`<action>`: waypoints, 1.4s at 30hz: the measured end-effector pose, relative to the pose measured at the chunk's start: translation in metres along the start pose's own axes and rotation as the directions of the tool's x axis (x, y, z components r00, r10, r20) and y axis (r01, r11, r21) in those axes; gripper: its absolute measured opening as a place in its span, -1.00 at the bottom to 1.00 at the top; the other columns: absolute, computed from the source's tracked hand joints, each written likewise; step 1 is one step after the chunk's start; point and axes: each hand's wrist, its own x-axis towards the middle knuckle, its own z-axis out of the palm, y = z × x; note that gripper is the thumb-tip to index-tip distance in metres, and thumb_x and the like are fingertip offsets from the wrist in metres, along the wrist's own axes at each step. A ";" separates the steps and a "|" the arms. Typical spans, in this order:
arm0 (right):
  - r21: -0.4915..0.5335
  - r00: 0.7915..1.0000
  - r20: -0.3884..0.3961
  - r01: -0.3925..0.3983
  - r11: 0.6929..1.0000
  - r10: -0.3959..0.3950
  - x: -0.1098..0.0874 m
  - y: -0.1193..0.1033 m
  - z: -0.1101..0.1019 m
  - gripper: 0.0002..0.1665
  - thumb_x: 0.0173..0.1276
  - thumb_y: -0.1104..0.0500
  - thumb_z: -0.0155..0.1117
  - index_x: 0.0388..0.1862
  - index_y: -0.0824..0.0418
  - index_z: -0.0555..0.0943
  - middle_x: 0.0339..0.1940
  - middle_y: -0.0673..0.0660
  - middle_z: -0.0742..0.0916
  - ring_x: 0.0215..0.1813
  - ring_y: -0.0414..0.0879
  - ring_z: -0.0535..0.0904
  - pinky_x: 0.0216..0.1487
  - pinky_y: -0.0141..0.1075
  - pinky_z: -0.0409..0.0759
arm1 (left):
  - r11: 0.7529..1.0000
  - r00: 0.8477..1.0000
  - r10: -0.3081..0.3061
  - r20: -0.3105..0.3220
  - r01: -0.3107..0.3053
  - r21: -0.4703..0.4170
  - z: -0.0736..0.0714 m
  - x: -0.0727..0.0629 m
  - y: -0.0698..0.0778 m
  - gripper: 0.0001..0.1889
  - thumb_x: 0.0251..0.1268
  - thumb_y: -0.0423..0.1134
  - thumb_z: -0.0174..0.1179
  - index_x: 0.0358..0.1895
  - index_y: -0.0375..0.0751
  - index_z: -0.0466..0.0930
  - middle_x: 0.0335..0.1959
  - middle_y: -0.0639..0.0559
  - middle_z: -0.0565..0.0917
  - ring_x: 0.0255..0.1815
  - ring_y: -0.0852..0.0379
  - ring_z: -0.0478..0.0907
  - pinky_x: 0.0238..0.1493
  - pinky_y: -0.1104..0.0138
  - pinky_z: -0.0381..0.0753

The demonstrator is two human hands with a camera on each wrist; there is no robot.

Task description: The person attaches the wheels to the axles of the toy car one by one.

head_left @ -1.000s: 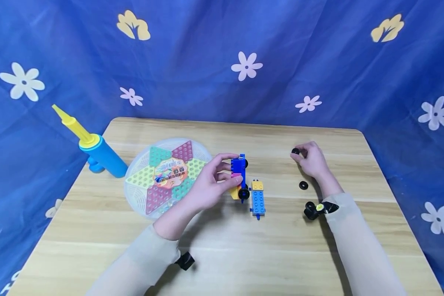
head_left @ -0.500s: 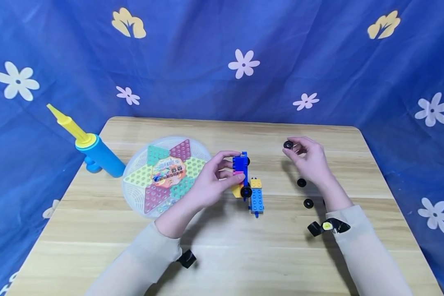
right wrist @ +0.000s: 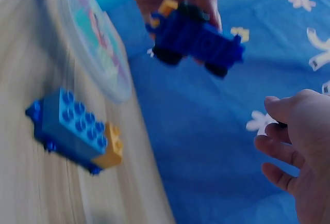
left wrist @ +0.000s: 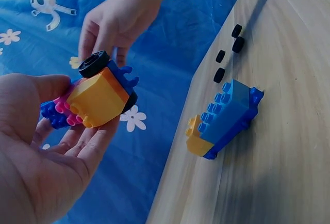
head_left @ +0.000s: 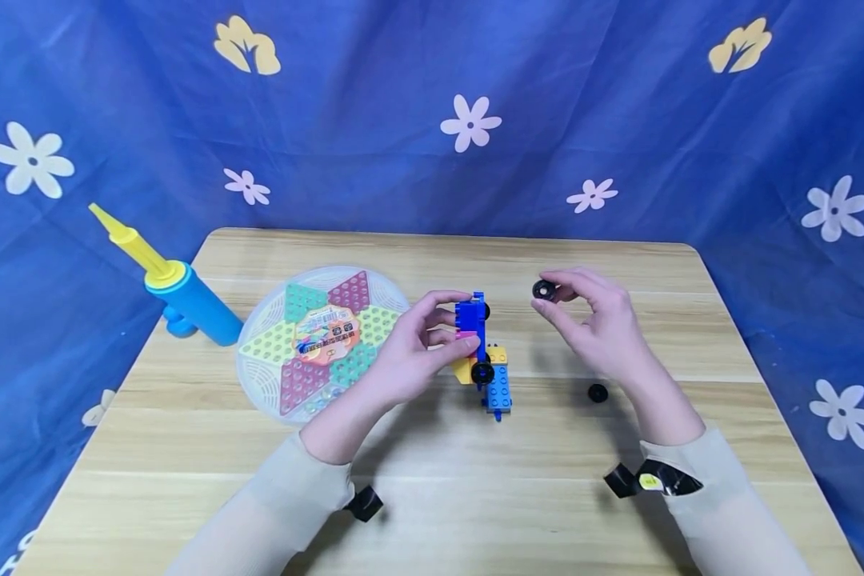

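As we watch, the right hand (head_left: 598, 322) brings a small round black plastic wheel (head_left: 538, 289) inward

Since half a second ago, we see that wheel has shifted a little left in the head view, to right of centre. Of two spare wheels then visible on the wood-grain table (head_left: 432, 532), only one small black spare wheel (head_left: 598, 393) shows there now; the left-wrist view gives us four spares lying together.

Held near the middle of the frame, the blue, pink and yellow plastic toy vehicle (head_left: 470, 318) has edged right, overlapping a light-blue and yellow studded brick toy (head_left: 499, 390). We see its long side running up the frame, studs left, dark-blue chassis right with black wheels fitted, yellow block lowest.

From lower left, the left hand (head_left: 419, 356) grips it, thumb on the near side, fingers curled beyond. Above the table, the right thumb and index finger pinch the wheel by its rim, apart from the vehicle; in the right-wrist view, we see the other fingers loosely bent.
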 end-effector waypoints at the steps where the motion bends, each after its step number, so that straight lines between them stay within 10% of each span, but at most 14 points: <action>1: 0.012 1.000 0.010 0.017 1.000 -0.017 0.000 -0.005 0.000 -0.55 0.25 0.42 0.59 0.13 0.30 0.75 -0.08 0.10 0.81 -0.16 -0.06 0.72 0.00 -0.39 0.64 | 1.000 1.000 0.000 0.001 0.000 -0.004 0.000 0.000 0.001 -0.44 0.43 -0.42 0.37 0.44 -0.11 0.46 0.06 -0.23 0.68 -0.09 -0.12 0.76 -0.07 0.20 0.79; 19: 0.122 0.987 0.095 0.118 0.986 -0.130 -0.002 -0.056 0.007 -0.52 0.25 0.47 0.53 0.17 0.31 0.72 -0.03 0.12 0.69 -0.10 -0.04 0.60 -0.04 -0.34 0.57 | 0.997 1.000 -0.014 0.018 0.016 -0.074 0.008 -0.004 0.006 -0.51 0.49 -0.37 0.34 0.41 -0.11 0.49 0.10 -0.27 0.63 -0.06 -0.13 0.78 -0.10 0.10 0.82; 42: 0.136 0.977 0.116 0.164 0.977 -0.180 -0.001 -0.063 0.023 -0.52 0.22 0.43 0.60 0.14 0.37 0.75 -0.06 0.13 0.69 -0.06 -0.03 0.68 0.09 -0.39 0.64 | 0.998 0.998 0.055 0.023 -0.054 -0.014 0.012 -0.003 0.006 -0.53 0.48 -0.44 0.32 0.40 -0.20 0.52 0.02 -0.26 0.65 -0.14 -0.11 0.79 -0.13 0.14 0.82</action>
